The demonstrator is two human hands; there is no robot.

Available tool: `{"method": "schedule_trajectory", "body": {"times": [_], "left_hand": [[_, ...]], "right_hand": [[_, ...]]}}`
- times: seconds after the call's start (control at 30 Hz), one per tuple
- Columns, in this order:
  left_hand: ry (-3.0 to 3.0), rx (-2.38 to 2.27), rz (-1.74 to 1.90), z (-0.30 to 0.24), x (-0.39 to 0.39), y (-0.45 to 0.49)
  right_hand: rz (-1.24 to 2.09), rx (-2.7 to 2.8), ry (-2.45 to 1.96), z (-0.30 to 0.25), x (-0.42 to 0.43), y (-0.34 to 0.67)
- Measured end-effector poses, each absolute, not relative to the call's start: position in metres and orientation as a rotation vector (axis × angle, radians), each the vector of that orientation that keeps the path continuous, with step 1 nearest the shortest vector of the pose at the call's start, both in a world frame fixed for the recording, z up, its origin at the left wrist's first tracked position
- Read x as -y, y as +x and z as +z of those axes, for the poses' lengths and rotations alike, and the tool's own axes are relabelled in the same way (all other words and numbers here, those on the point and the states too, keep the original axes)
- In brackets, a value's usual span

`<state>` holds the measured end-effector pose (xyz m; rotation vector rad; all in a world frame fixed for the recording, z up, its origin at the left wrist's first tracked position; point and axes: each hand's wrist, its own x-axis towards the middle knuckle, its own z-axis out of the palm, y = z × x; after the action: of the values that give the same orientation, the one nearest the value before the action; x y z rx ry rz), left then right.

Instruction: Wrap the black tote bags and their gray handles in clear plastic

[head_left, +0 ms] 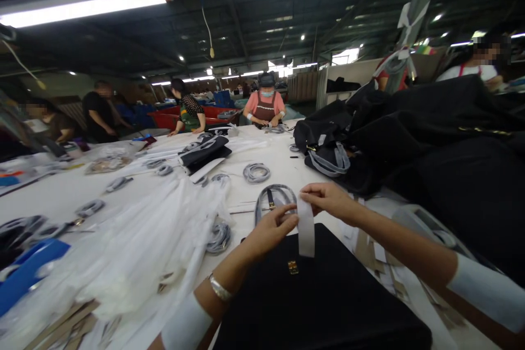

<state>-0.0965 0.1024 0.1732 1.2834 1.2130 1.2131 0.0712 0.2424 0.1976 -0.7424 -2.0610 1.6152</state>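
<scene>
A white strip, like paper or tape, hangs between my hands above a black bag. The fingers of my right hand pinch its upper end. At the strip's left edge, the thumb and fingertips of my left hand are closed on it; the exact contact is partly hidden. The bag lies in front of me with a gold clasp on its upper face. Behind my hands rises a handle wrapped in a grey covering, with a dark buckled strap inside its arch.
Clear plastic sheeting spreads over the table on the left. Grey coiled straps lie about the white tabletop. Black bags pile up at the right, above paper scraps. A person works across the table.
</scene>
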Motion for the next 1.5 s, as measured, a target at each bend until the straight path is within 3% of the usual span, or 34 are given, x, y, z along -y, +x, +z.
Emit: {"method": "schedule_trajectory", "body": {"times": [0.2,0.63,0.8,1.17,1.33,1.5], "left_hand": [[0.932,-1.237,1.303,0.13,-0.092,-0.093],[0.971,-1.636,1.442,0.086,-0.034,-0.154],[1.043,-1.714,1.392,0.083,-0.018,-0.166],[0.91,-1.744,1.348,0.084,-0.03,-0.166],[0.891,-1.638,1.392,0.099,-0.033,-0.155],[1.069,-1.635,1.645,0.154,-0.047,-0.152]], "right_hand": [[1.497,2.182,-0.811,0.168,-0.252,0.04],[1.007,2.686,-1.352,0.087,-0.294,-0.084],[1.07,2.642,-1.312,0.088,-0.297,-0.092],[1.603,2.051,-0.896,0.15,-0.255,-0.044],[1.61,1.826,-0.708,0.206,-0.24,-0.026],[1.51,1.705,-0.513,0.286,-0.228,-0.014]]}}
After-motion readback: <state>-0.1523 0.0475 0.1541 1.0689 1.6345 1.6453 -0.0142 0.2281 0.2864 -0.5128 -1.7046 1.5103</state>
